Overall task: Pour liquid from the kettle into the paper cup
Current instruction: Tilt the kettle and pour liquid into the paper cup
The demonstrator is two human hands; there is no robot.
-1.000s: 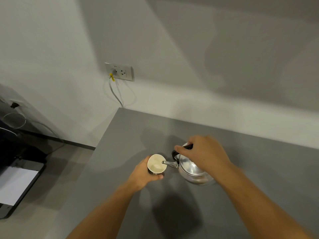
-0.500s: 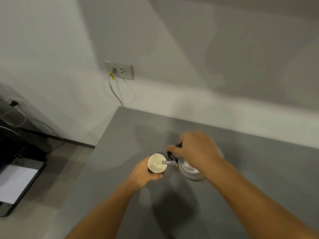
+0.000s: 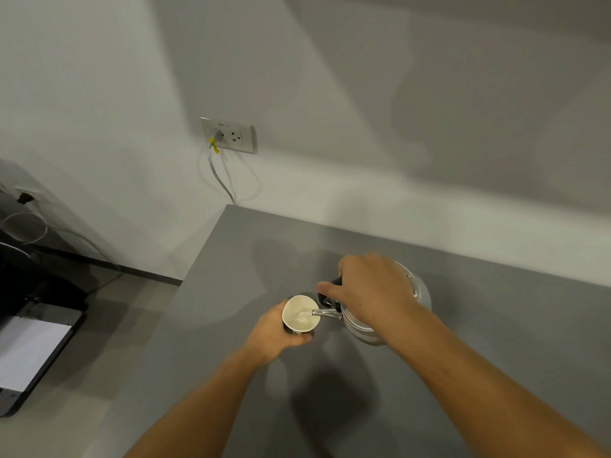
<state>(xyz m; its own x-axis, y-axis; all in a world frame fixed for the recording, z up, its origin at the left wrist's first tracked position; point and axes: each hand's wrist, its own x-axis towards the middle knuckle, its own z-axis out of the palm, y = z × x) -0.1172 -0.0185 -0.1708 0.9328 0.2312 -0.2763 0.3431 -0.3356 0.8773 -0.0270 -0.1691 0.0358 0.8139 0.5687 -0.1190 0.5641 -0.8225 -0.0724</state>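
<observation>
A paper cup (image 3: 300, 314) with a white inside and dark outer wall stands on the grey table (image 3: 231, 259). My left hand (image 3: 272, 332) is wrapped around its near side. A shiny metal kettle (image 3: 370, 328) is tilted steeply to the left, its spout over the cup's right rim. A thin stream of clear liquid falls from the spout into the cup. My right hand (image 3: 370, 289) grips the kettle's black handle from above and hides most of the lid.
The table's left edge runs close to the cup; beyond it is floor. A wall socket (image 3: 228, 135) with a grey cable sits above the table's far left corner. A dark device with a white sheet (image 3: 29, 352) stands on the floor at the left.
My right hand has lifted and tipped the kettle further toward the cup, and liquid now flows from the spout. My left hand and the cup have stayed in place.
</observation>
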